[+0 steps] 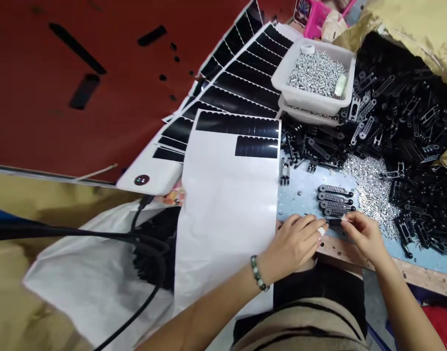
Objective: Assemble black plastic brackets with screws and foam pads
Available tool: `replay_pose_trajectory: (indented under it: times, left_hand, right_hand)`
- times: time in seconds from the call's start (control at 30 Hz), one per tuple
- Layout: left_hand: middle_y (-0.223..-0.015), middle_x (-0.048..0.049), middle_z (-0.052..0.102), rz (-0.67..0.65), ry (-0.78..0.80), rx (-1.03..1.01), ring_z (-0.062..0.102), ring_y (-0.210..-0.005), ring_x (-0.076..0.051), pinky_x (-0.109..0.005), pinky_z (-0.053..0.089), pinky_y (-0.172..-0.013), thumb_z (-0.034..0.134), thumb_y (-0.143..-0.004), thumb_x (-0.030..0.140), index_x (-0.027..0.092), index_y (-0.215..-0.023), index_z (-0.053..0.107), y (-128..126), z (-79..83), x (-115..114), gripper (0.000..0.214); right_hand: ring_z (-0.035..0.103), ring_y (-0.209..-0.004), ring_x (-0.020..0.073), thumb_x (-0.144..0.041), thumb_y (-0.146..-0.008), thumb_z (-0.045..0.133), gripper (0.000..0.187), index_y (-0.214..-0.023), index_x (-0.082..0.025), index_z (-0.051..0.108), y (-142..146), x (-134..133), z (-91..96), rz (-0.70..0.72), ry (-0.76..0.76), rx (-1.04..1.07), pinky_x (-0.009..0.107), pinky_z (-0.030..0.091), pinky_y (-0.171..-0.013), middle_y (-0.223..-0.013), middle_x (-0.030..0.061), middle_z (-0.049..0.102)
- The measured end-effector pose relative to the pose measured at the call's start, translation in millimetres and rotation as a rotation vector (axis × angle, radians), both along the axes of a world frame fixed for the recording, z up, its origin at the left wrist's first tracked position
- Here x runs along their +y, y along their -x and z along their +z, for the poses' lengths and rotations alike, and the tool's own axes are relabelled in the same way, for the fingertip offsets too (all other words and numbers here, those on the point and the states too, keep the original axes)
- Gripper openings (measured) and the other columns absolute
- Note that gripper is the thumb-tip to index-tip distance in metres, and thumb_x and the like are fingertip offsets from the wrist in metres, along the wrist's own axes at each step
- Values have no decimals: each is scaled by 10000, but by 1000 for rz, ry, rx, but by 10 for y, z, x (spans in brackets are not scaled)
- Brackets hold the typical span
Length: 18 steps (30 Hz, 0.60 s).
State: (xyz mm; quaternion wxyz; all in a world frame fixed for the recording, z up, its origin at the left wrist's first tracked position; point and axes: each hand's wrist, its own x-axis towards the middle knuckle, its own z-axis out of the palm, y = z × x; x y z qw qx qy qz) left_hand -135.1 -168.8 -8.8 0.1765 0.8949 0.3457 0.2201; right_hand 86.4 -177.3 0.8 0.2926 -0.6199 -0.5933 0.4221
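Observation:
My left hand (300,240), with a bracelet at the wrist and white tape on one finger, is closed at the left end of a slim black plastic part (334,222). At that part's other end, my right hand (364,236) pinches with thumb and forefinger, white tape showing at a fingertip. Both hands rest at the table's near edge. Just beyond them, several similar black plastic arms (335,199) with patterned faces lie side by side in a stack-like row. My fingers hide the ends of the held part.
Right of the hands lie loose metal screws and nuts (373,190) and a large heap of black plastic parts (409,117). A white tub of screws (313,73) stands behind. Sheets of black stickers (238,126) cover the left side. A black cable (99,234) hangs at far left.

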Motion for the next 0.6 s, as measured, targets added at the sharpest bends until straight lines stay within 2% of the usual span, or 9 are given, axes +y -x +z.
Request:
replay_pose_trajectory:
  times: [0.07, 0.43, 0.6]
  left_hand:
    - [-1223, -86, 631, -7, 9, 22, 536, -1121, -229, -408, 403, -895, 441, -941, 188, 207, -1230, 568, -18, -6, 10, 316]
    - [-1253, -65, 618, 10, 37, 38, 521, -1134, -222, -397, 349, -882, 424, -953, 194, 188, -1218, 552, -50, 19, -29, 294]
    - [-1220, -65, 626, 12, 47, 66, 523, -1107, -233, -405, 343, -887, 448, -950, 242, 183, -1277, 510, -110, 62, -28, 338]
  right_hand:
    - [516, -566, 122, -394, -858, 545, 217, -807, -194, 611, 12, 13, -38, 10, -11, -49, 235, 407, -531, -658, -9, 587]
    - [531, -547, 123, -347, -878, 500, 190, -807, -197, 593, 18, 40, 12, 76, -70, -197, 236, 415, -551, -668, -1, 612]
    - [576, -607, 146, -315, -885, 473, 159, -816, -212, 573, 77, 64, 39, 108, -97, -318, 246, 430, -601, -712, 13, 634]
